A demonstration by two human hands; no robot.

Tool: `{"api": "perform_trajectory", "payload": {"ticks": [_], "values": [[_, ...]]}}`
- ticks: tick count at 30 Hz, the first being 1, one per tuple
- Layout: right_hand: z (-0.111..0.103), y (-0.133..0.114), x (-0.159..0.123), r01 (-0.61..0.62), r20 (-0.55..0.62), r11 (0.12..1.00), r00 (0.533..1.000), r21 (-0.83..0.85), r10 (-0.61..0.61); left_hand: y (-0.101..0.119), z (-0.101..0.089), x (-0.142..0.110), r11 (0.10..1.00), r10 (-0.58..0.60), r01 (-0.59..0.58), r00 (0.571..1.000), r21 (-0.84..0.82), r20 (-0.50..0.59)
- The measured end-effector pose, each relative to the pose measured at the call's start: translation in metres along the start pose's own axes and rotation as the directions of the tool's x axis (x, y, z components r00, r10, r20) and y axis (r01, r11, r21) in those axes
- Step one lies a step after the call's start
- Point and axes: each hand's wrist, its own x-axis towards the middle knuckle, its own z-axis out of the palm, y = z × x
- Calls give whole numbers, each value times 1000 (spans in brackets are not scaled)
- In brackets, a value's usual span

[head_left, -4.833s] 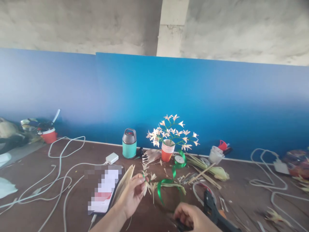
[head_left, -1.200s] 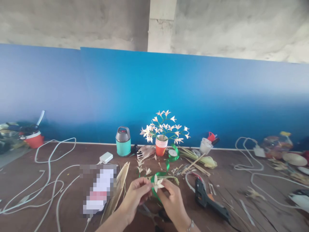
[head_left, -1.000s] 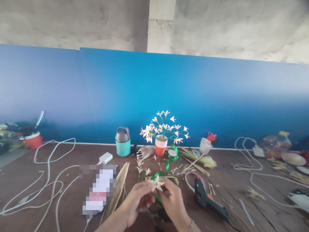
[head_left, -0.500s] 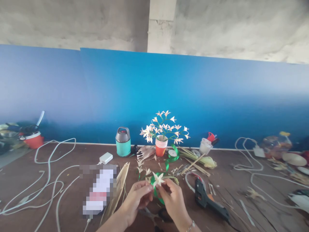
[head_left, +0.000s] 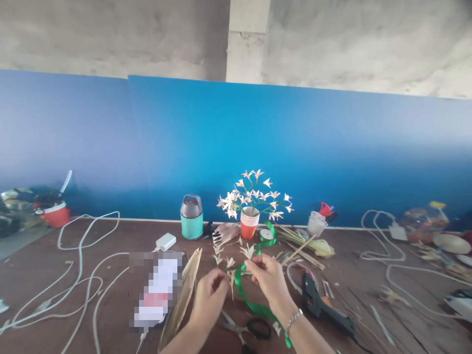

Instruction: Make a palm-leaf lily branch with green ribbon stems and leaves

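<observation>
My right hand (head_left: 271,280) pinches green ribbon (head_left: 254,306), which loops down from the fingertips and passes below the wrist. A cream star-shaped flower (head_left: 248,251) stands just above the same fingertips, its base hidden by them. To the left, my left hand (head_left: 210,297) has its fingers curled together; what they hold, if anything, is hidden. Scissors (head_left: 243,328) with black handles lie between the forearms. Several loose cream flowers (head_left: 218,254) rest beyond my left hand. Behind them, a stack of red paper cups (head_left: 249,226) holds a spray of similar flowers (head_left: 254,194).
A black glue gun (head_left: 326,307) lies right of my right hand. Dried husk (head_left: 182,302) and a blurred-out phone-like object (head_left: 158,290) lie left. White cables (head_left: 79,265) cross the left side. At the back stand a turquoise flask (head_left: 192,223) and a ribbon spool (head_left: 266,234).
My hands have come apart. The left hand has drawn slightly back from the flower, and the right has lifted it forward, upward in view, with the ribbon trailing. The scissors now show more fully.
</observation>
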Motion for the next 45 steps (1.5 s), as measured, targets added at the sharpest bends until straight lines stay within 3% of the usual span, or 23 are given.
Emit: {"api": "perform_trajectory", "payload": {"ticks": [3, 7, 11, 18, 25, 33, 37, 42, 45], "values": [[11, 0, 14, -15, 34, 995, 999, -101, 19, -1, 7, -9, 942, 121, -174, 973, 287, 195], [19, 5, 35, -15, 58, 975, 998, -221, 29, 0, 6, -11, 758, 122, -187, 982, 624, 147], [21, 9, 49, 5, 65, 934, 998, -357, 20, 1, 2, -7, 640, 97, -166, 986, 751, 136], [30, 12, 53, -19, 61, 835, 996, -550, 63, -3, 5, -9, 612, 54, -135, 990, 779, 129], [35, 13, 60, -20, 54, 794, 996, -607, 67, -7, 5, -5, 581, -12, -77, 995, 810, 103], [26, 10, 66, 40, 43, 811, 999, -584, -19, -10, 0, -1, 635, 110, -110, 993, 765, 52], [16, 8, 56, 102, 56, 859, 995, -502, -86, -3, -3, -1, 720, 215, -159, 977, 676, 0], [8, 4, 19, 156, 160, 939, 981, -307, -111, 2, -4, -2, 769, 331, -220, 940, 600, -80], [11, 5, -2, 64, 290, 998, 956, -18, -56, -1, -4, -3, 768, 423, -312, 903, 559, -77]]}}
